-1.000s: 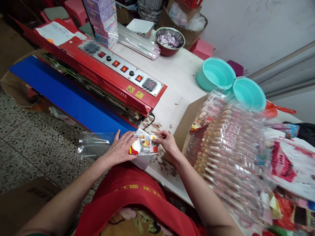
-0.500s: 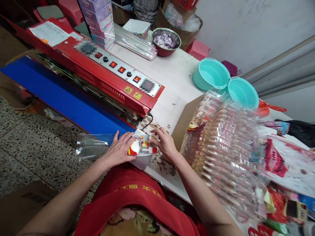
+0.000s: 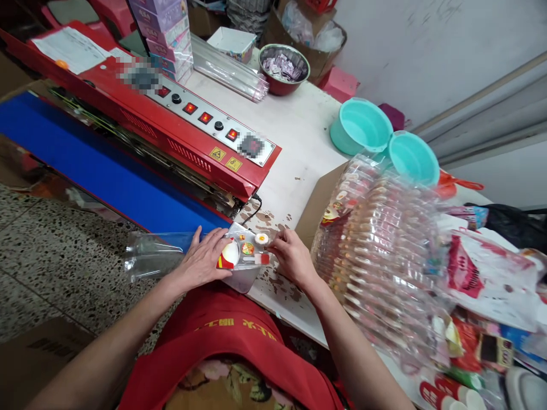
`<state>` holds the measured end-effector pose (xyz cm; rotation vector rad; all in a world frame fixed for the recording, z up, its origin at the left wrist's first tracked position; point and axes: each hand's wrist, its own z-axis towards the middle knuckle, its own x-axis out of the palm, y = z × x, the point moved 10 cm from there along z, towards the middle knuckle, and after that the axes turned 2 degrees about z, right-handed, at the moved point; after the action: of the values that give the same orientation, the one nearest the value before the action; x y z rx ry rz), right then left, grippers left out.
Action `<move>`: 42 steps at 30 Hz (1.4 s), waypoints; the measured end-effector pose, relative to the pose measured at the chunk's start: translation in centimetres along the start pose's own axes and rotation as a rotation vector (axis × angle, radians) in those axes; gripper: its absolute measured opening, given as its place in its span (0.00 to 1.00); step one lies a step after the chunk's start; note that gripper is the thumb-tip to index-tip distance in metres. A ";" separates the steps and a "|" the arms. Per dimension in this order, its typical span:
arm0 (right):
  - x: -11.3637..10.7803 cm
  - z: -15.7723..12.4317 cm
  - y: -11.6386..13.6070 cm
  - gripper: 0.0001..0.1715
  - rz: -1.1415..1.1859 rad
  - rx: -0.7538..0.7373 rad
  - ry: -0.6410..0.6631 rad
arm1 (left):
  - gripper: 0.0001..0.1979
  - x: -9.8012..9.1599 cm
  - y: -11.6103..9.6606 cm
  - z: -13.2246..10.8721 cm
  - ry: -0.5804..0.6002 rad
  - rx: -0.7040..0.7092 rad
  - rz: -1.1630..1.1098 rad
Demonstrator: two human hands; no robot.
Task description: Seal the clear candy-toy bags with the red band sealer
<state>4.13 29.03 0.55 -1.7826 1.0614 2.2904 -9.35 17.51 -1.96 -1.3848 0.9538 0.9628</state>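
Note:
A clear plastic bag (image 3: 158,250) with a toy food set (image 3: 248,248) in its right end lies at the table's near edge. The set shows a white round piece, a small fried egg, a pizza-like disc and a red-ended brush. My left hand (image 3: 203,254) lies across the bag's middle, its thumb along the near side and its fingers over the far side, gripping it. At the right end, my right hand (image 3: 293,256) has thumb and fingertips pinched together at the bag's edge; what exactly they pinch is partly hidden. A translucent box (image 3: 243,280) shows under the pack.
A red machine (image 3: 171,131) with lit switches and a blue conveyor belt (image 3: 106,165) stands left. On the right, a carton (image 3: 311,199) holds several filled clear packs (image 3: 384,245). Behind are turquoise basins (image 3: 363,128), a metal bowl (image 3: 284,68) of sachets and stacked boxes (image 3: 166,40).
My right hand's fingers have gone from apart over the pack to pinched at its right end, uncovering the fried egg. My left hand stays on the bag. The view has shifted slightly.

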 end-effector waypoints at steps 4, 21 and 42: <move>1.4 -0.3 -0.5 0.08 -0.060 0.048 0.033 | 0.36 0.3 0.1 0.0 0.007 -0.005 -0.002; 6.4 -5.7 -5.1 0.35 0.758 0.558 -0.259 | 0.06 -0.7 -1.1 3.4 0.331 0.127 0.063; 5.4 -2.9 -0.6 0.38 0.868 0.321 -0.083 | 0.10 -3.4 -6.1 8.3 0.086 0.315 -0.031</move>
<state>4.99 26.03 -4.78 -1.2088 2.3659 2.2972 -4.98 26.01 3.07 -1.1777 1.0944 0.6990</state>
